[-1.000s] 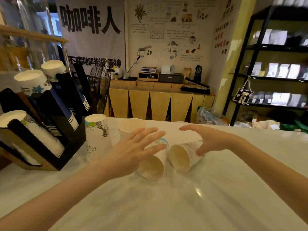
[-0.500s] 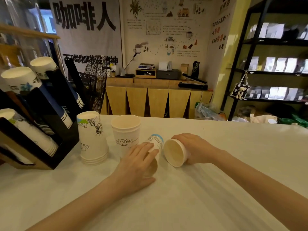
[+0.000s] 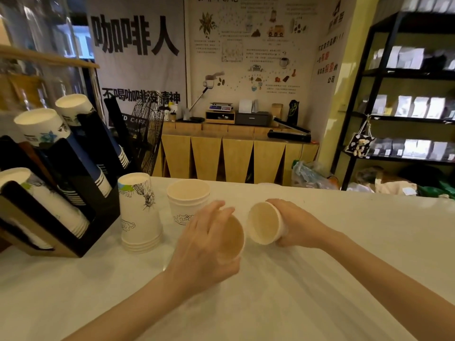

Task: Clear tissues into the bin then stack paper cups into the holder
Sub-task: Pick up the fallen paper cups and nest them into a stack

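Observation:
My left hand (image 3: 204,244) grips a paper cup (image 3: 234,238) lying on its side, mouth turned toward me. My right hand (image 3: 299,223) holds a second paper cup (image 3: 264,225), also tipped with its mouth toward me, just right of the first. The two cups are close but apart. Behind them an upright stack of plain cups (image 3: 188,200) stands on the white table (image 3: 320,279). Left of it is an upside-down stack of printed cups (image 3: 139,212). The black cup holder (image 3: 81,193) at the left edge carries slanted rows of cups.
The table's far edge runs behind the cups. Beyond it are a wooden counter (image 3: 234,156) with a scale and boxes, a black fan (image 3: 147,129), plastic bags (image 3: 310,173) on the floor and black shelves (image 3: 406,107) at the right. No tissues or bin in view.
Both hands came down from hovering over the two lying cups and closed on them. The cups are now lifted slightly and turned with their mouths toward me.

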Demonstrator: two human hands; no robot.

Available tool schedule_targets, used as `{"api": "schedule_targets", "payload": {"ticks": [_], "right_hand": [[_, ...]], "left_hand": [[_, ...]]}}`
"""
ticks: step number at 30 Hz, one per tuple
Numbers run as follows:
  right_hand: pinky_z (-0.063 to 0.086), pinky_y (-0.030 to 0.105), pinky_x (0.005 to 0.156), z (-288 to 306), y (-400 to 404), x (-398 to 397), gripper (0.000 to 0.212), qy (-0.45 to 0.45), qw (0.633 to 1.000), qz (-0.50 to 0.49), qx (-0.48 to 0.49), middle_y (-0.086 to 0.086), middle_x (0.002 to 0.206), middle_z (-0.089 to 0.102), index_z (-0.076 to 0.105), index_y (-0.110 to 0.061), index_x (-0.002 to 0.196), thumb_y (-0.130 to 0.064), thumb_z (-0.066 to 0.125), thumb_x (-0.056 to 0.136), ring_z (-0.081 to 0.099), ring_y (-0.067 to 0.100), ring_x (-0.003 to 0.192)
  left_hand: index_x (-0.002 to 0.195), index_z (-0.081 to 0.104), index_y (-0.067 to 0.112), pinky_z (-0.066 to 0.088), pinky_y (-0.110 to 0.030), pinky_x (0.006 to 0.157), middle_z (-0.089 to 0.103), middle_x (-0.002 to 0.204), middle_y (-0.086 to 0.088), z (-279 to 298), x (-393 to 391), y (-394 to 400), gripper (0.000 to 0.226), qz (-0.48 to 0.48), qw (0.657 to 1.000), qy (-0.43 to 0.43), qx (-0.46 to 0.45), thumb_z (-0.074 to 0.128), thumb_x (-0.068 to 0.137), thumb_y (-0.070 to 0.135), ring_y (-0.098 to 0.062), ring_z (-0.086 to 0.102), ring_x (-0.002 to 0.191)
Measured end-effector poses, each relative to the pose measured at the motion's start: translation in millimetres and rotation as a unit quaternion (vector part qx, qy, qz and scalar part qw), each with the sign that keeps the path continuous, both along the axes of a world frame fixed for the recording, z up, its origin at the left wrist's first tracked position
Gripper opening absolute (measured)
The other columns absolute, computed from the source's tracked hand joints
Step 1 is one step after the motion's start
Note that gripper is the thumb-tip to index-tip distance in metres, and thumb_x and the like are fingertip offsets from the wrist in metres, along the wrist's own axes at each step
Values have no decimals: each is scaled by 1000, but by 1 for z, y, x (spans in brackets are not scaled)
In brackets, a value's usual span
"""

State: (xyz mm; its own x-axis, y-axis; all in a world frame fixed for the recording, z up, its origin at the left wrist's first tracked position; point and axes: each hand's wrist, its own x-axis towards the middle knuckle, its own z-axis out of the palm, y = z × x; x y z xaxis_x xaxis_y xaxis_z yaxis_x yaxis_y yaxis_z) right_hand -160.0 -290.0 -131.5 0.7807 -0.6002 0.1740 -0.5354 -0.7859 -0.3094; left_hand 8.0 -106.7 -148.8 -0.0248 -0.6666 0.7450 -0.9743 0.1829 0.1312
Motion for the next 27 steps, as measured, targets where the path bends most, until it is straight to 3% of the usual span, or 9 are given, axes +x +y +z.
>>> {"api": "schedule_targets", "payload": {"ticks": [2,5,9,15,17,23,27], "right_hand": [[38,45,106,7,-2,2,89,-75,995,-3,63,-5,131,48,36,-32,130,-24,85,55,46,16,119],[38,35,98,17,-1,12,88,-182,976,-35,118,-6,121,45,32,-30,125,-13,86,57,43,14,113],[41,38,94,25,3,32,95,-289,936,-41,199,2,125,47,28,-21,134,-9,85,58,45,21,119],[44,42,96,63,13,56,89,-411,878,-1,245,1,127,49,32,-19,135,-6,81,62,45,21,121],[46,44,96,79,18,65,87,-445,861,2,246,1,129,50,32,-21,135,-7,80,64,46,20,120],[51,23,75,118,36,88,80,-521,824,58,215,-6,119,52,30,-24,134,-17,76,70,52,11,108],[55,21,72,137,47,105,73,-553,793,102,234,-7,116,54,32,-25,129,-15,75,71,55,9,106]], "left_hand": [[128,34,18,36,-20,100,32,132,0,33,2,8,81,-20,998,42,-36,67,61,49,-11,36,119],[124,38,18,28,0,93,35,128,3,87,9,18,76,-28,990,99,-97,65,61,51,-3,33,113],[123,36,27,41,-14,86,41,125,3,134,34,23,76,-19,975,180,-129,67,58,49,-9,46,108],[129,38,23,46,-23,77,42,135,-1,156,73,7,76,11,966,251,-58,78,65,29,-15,49,110],[129,37,24,46,-28,81,40,135,-1,152,81,0,77,27,967,252,-30,78,64,30,-16,47,112],[131,33,26,45,-36,90,34,139,0,119,87,-16,88,63,960,249,112,79,58,42,-17,43,116],[136,26,25,44,-45,100,28,144,0,96,84,-26,96,92,951,243,170,78,58,47,-19,42,122]]}}
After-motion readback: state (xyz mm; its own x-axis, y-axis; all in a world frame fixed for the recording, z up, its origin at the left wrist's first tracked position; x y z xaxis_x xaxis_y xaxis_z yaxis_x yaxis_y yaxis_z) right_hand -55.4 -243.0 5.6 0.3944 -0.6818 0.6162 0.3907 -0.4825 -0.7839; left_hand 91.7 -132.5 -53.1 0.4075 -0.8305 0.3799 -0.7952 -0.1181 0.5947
